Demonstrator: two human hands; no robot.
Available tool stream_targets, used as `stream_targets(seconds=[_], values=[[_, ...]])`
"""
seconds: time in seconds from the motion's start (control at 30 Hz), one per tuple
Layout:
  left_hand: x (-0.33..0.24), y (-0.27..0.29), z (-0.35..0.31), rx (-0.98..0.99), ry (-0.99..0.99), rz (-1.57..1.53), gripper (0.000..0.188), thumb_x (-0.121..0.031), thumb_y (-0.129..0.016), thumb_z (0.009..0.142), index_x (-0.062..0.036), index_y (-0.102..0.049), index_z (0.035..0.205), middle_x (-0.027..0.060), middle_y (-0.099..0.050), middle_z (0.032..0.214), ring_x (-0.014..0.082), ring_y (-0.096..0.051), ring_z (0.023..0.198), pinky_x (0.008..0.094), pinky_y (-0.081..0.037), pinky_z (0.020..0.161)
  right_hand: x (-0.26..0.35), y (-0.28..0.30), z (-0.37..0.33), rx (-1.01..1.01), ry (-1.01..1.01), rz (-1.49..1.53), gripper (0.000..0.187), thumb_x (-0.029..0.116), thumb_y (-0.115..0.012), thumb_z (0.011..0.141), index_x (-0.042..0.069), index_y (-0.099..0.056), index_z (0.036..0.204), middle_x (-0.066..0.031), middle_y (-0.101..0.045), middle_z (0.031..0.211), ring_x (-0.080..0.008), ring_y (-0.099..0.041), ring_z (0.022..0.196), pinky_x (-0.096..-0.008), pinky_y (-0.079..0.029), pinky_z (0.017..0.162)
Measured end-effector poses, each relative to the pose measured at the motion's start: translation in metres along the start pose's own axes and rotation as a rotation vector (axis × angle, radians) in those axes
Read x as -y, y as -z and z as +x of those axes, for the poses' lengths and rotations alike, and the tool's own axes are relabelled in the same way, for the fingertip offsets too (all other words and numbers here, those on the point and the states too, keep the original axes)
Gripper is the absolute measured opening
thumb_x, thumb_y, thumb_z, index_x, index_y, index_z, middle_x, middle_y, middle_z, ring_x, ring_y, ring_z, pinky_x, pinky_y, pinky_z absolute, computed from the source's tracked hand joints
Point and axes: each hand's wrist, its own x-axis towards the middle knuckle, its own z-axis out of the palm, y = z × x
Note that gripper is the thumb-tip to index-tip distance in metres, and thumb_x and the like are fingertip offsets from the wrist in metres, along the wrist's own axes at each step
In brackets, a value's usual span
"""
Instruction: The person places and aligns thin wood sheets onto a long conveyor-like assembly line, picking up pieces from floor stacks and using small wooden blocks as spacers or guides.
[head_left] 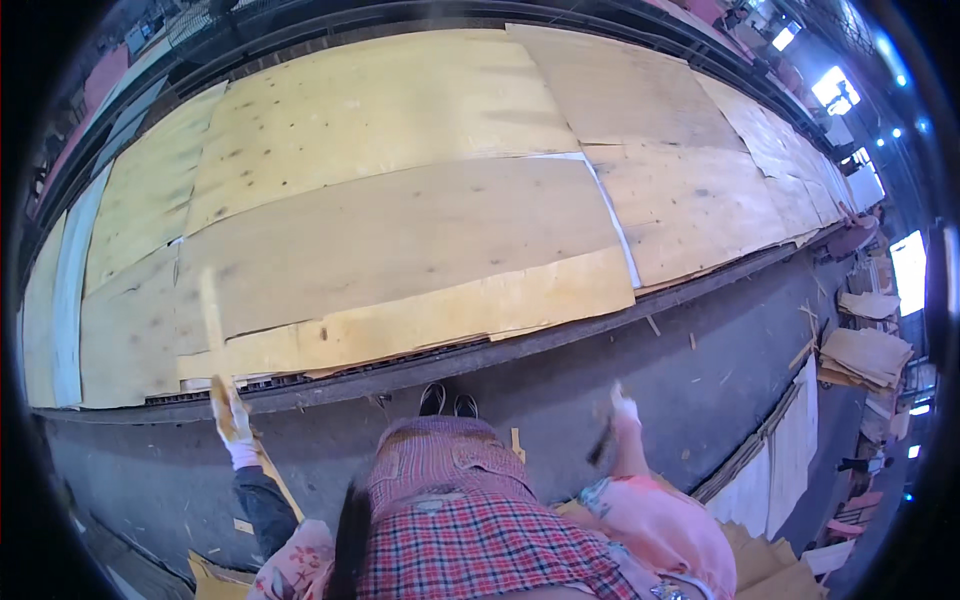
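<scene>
A long, thin veneer strip (pixel 211 315) runs through my left hand (pixel 232 418), which wears a white and brown glove and is closed on it. The strip's far end lies blurred over the stack's near left part. Thin wooden sheets (pixel 400 225), tan and yellow with dark knots, lie side by side and overlapping across the wide platform before me. A narrow pale yellow sheet (pixel 440 320) lies along their near edge. My right hand (pixel 624 407), in a whitish glove, hangs over the floor, apart from the sheets. Beside it a dark, blurred thing (pixel 600 445) seems gripped; its kind cannot be made out.
The platform's dark edge (pixel 400 376) runs close in front of my feet. Wood scraps (pixel 517 443) litter the grey floor (pixel 560 380). At the right stand leaning pale sheets (pixel 775 470) and a pile of veneer pieces (pixel 865 355). A person (pixel 875 463) is farther off at the right.
</scene>
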Motion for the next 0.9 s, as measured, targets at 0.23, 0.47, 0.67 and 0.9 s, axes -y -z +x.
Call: stream_targets(seconds=[0.23, 0.47, 0.67, 0.9], values=[[-0.092, -0.027, -0.040, 0.046, 0.425, -0.053, 0.039, -0.036, -0.050, 0.087, -0.0004, -0.065, 0.082, -0.0037, -0.058, 0.068, 0.0062, -0.047, 0.063, 0.0221, -0.039, 0.059, 0.101, -0.110, 0.108, 0.014, 0.115, 0.775, 0.051, 0.050, -0.050, 0.082, 0.006, -0.044, 0.105, -0.0103, -0.055, 0.082, -0.0223, -0.057, 0.067, -0.0260, -0.041, 0.044], [-0.094, -0.063, -0.073, 0.205, 0.767, -0.603, 0.036, -0.023, -0.062, 0.079, -0.0017, -0.057, 0.107, 0.0057, -0.060, 0.097, 0.0131, -0.057, 0.086, 0.0280, -0.046, 0.073, 0.109, -0.054, 0.140, 0.261, -0.076, 0.644, 0.045, 0.036, -0.044, 0.089, 0.006, -0.036, 0.122, -0.0120, -0.045, 0.118, -0.0256, -0.052, 0.097, -0.0447, -0.037, 0.093], [-0.048, -0.082, -0.081, 0.226, 1.018, -0.946, 0.036, -0.030, -0.063, 0.078, -0.0040, -0.059, 0.102, 0.0056, -0.062, 0.085, 0.0174, -0.060, 0.062, 0.0325, -0.052, 0.048, 0.114, -0.084, 0.156, 0.260, 0.171, 0.561, 0.039, 0.049, -0.045, 0.085, 0.010, -0.047, 0.089, -0.0007, -0.051, 0.070, -0.0093, -0.045, 0.046, -0.0191, -0.032, 0.035], [-0.017, -0.074, -0.042, 0.180, 0.999, -0.968, 0.045, -0.038, -0.062, 0.077, -0.0008, -0.058, 0.102, 0.0091, -0.062, 0.082, 0.0198, -0.058, 0.055, 0.0333, -0.051, 0.050, 0.195, -0.090, 0.025, -0.113, 0.599, 0.089, 0.045, 0.048, -0.053, 0.081, 0.004, -0.056, 0.089, -0.0017, -0.048, 0.060, -0.0097, -0.041, 0.048, -0.0219, -0.033, 0.042]])
